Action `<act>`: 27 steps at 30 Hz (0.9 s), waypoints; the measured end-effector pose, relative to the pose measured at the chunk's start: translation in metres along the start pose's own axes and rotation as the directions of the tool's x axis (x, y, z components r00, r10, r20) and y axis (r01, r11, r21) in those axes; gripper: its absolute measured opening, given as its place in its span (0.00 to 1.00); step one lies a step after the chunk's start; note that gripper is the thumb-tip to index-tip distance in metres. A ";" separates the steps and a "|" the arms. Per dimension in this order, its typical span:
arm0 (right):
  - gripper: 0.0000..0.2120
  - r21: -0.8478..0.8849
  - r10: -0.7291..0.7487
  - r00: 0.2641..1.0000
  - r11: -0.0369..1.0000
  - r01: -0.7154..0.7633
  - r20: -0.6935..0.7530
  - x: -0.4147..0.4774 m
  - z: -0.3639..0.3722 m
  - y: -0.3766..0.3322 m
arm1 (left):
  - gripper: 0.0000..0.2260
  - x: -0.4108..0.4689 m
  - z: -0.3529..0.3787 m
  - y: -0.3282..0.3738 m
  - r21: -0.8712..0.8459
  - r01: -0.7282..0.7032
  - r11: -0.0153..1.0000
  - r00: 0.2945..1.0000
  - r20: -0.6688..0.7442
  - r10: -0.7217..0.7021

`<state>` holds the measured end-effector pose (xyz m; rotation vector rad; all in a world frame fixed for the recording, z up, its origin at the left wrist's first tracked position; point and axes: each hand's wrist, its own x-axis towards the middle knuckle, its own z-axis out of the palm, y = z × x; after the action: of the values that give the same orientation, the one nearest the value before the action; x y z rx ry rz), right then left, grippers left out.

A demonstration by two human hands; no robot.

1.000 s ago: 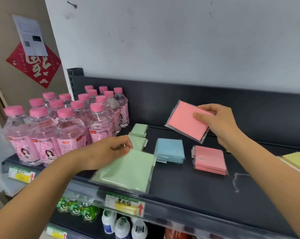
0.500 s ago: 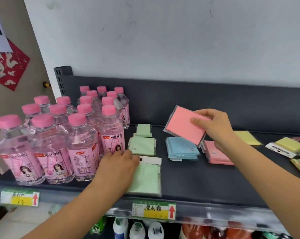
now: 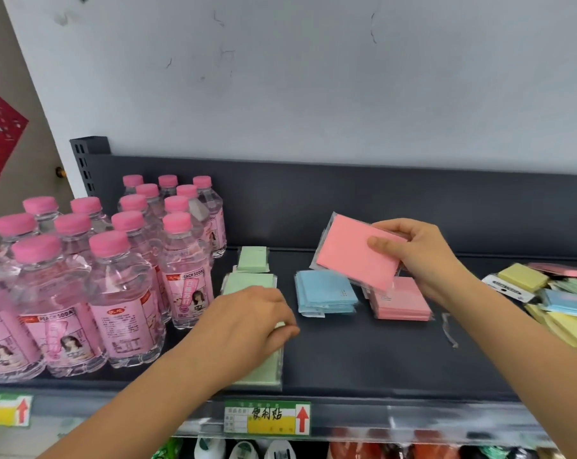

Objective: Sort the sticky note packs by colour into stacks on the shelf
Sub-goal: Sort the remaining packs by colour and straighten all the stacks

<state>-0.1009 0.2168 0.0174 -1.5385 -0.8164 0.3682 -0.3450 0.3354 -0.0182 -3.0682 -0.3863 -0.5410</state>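
R fingers [image 3: 379, 241]: your right hand [image 3: 423, 260] pinches pink pack [image 3: 353, 253] by its right end; pack airborne, tilted, low corner over pink stack [image 3: 401, 301].
L fingers [image 3: 278, 311]: left hand [image 3: 247, 323] curled on green pack [image 3: 267, 369], flat at shelf [image 3: 363, 359] front lip, long axis front-back.
Room: bare shelf front-centre; bottles [image 3: 121, 293] tight on left.
Hidden: green pack's far half under your hand; mixed pile [image 3: 562, 299] cut off at right.

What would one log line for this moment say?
right hand: holds pink pack above pink stack | left hand: pinches green pack at shelf front | blue stack: left of pink stack
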 end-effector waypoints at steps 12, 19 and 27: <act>0.11 -0.302 0.408 0.862 0.898 -0.320 0.301 -0.054 -0.085 0.046 | 0.18 0.062 0.033 0.073 -0.170 -0.145 0.975 0.987 0.044 0.154; 0.16 -0.703 0.076 0.977 0.706 0.090 0.201 -0.058 -0.075 0.060 | 0.23 0.071 0.057 0.093 -0.225 -0.193 0.955 0.958 0.167 0.232; 0.16 -0.647 -0.061 0.998 0.760 0.062 0.024 -0.065 -0.080 0.070 | 0.23 0.076 0.055 0.096 -0.178 -0.190 0.965 0.971 0.112 0.212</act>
<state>-0.0741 0.1173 -0.0521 -2.1498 -1.0606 0.0202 -0.2341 0.2628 -0.0400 -3.2606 -0.0263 -0.3848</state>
